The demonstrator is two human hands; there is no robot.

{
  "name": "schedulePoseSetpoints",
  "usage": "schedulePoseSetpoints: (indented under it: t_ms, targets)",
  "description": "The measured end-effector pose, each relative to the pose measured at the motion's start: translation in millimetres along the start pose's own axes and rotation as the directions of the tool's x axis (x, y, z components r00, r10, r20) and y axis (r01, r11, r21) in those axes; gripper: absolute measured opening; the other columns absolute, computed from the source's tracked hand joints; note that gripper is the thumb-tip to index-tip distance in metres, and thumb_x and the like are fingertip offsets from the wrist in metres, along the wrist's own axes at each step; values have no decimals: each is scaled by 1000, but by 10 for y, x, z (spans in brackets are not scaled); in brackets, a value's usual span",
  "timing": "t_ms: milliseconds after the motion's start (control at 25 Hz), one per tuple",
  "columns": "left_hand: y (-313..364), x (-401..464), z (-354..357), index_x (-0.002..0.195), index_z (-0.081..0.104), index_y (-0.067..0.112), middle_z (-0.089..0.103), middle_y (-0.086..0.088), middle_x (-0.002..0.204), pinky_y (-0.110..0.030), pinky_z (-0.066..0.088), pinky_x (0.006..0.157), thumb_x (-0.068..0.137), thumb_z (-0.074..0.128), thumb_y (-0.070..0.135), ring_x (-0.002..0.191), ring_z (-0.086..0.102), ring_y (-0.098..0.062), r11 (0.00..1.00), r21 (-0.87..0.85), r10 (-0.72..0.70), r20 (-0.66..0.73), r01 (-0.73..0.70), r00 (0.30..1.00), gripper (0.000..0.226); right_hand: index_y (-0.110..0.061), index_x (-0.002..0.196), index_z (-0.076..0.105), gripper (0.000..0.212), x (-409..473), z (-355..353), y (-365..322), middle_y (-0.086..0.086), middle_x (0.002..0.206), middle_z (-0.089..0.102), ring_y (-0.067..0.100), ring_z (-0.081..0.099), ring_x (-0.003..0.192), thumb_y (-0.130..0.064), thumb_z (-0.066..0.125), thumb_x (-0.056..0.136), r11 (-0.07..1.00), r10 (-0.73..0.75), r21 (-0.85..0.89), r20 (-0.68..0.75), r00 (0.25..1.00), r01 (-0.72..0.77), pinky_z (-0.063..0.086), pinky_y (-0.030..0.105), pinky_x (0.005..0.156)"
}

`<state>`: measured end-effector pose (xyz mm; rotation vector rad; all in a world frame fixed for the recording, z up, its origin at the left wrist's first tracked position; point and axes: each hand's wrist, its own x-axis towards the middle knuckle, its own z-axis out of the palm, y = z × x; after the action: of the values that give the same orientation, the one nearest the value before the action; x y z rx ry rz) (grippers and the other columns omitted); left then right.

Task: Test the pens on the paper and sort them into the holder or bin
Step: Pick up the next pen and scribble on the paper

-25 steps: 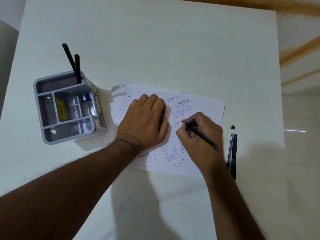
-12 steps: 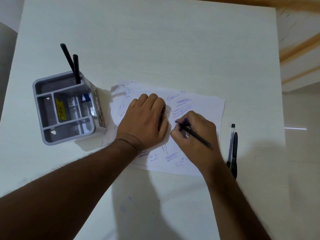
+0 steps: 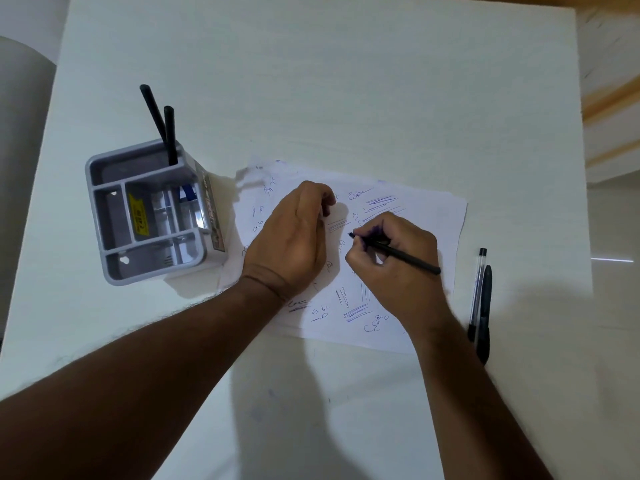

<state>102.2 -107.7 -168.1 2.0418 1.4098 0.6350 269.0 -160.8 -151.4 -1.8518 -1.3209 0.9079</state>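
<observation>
Two forearms run in from the bottom edge, cut off there, and cover much of the near part of the white table (image 3: 346,81); beyond its right edge a pale floor and orange-brown wood show, blurred. Taking the scribbled paper (image 3: 426,209) as landmark: the right hand (image 3: 398,268) rests over its middle, fingers clenched round a slim black pen (image 3: 408,258) whose tip points left toward the sheet; whether the tip touches cannot be told. The thumb and forefinger look stained with blue-violet ink. The left hand (image 3: 294,237) lies on the paper's left half, turned on its edge with fingers loosely curled, grasping nothing; what the fingertips touch is hidden. The hands conceal several of the blue marks. Left of the paper, just beside its crumpled corner, stands a grey compartmented holder (image 3: 104,216) with two black pens (image 3: 162,126) leaning in its far compartment; a yellow label and something blue inside are too small to read. Right of the paper, apart from it, a clear-barrelled pen (image 3: 479,282) and a black pen (image 3: 486,306) lie side by side, their near ends partly hidden by the right wrist.
</observation>
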Motion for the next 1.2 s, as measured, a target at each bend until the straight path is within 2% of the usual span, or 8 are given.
schedulePoseSetpoints:
  t_ms: [160, 440, 800, 840, 920, 1000, 1080, 1200]
  targets:
    - [1, 6, -7, 115, 56, 8, 59, -1, 102, -18, 34, 79, 95, 42, 5, 88, 49, -14, 1000, -17, -8, 0, 8, 1000, 25, -13, 83, 69, 9, -11, 3, -21, -5, 80, 75, 1, 64, 73, -7, 76, 84, 999, -18, -39, 19, 1000, 19, 42, 5, 62]
    - [-5, 23, 6, 115, 57, 4, 58, -3, 101, -18, 35, 82, 94, 46, -6, 89, 48, -13, 999, 11, 38, -8, -38, 999, 26, -11, 84, 70, 8, 16, -43, -16, -6, 81, 74, 13, 69, 80, -6, 75, 84, 998, -28, -57, 79, 996, 32, 51, 15, 65]
    - [-9, 25, 21, 113, 57, 7, 45, 10, 102, -27, 41, 81, 92, 46, -6, 90, 51, -19, 996, 36, 84, -15, -83, 996, 27, -13, 82, 68, 10, 61, -100, 15, -11, 77, 72, 8, 69, 76, -5, 74, 81, 992, -51, -108, 135, 990, 66, 50, 17, 62]
    - [-8, 24, 24, 113, 58, 7, 45, 10, 102, -28, 42, 81, 92, 45, -5, 90, 51, -18, 996, 38, 83, -14, -82, 996, 27, -15, 82, 69, 11, 81, -114, 24, -12, 71, 70, 7, 66, 68, -5, 74, 82, 996, -33, -81, 111, 993, 42, 47, 16, 60]
    - [-8, 16, 28, 114, 58, 7, 47, 9, 102, -30, 43, 82, 93, 44, -3, 91, 51, -18, 996, 44, 76, -10, -76, 997, 27, -19, 82, 71, 16, 108, -150, 13, -4, 66, 66, 5, 57, 58, -3, 73, 85, 992, 52, 114, -14, 999, -50, 46, 21, 59]
    - [-17, 18, 32, 115, 59, 6, 53, 3, 101, -32, 45, 83, 93, 44, -2, 91, 52, -19, 996, 43, 74, -7, -74, 997, 28, -22, 84, 71, 24, 111, -206, -23, -3, 73, 72, 10, 64, 66, 1, 71, 89, 943, 155, 315, -136, 978, -106, 50, 24, 64]
    - [-21, 23, 38, 115, 59, 5, 57, -2, 103, -34, 45, 83, 92, 45, -3, 92, 54, -22, 996, 44, 73, 0, -73, 997, 28, -23, 87, 74, 24, 83, -243, -63, -5, 85, 78, 10, 69, 74, 0, 69, 92, 887, 232, 437, -144, 962, -149, 52, 22, 70]
    - [-25, 19, 45, 114, 59, 6, 58, -4, 104, -34, 44, 82, 92, 48, -4, 91, 53, -23, 996, 57, 71, 4, -71, 997, 27, -17, 95, 75, 17, 25, -238, -138, 1, 89, 80, 11, 68, 73, -7, 62, 92, 826, 254, 530, -50, 966, -190, 50, 20, 67]
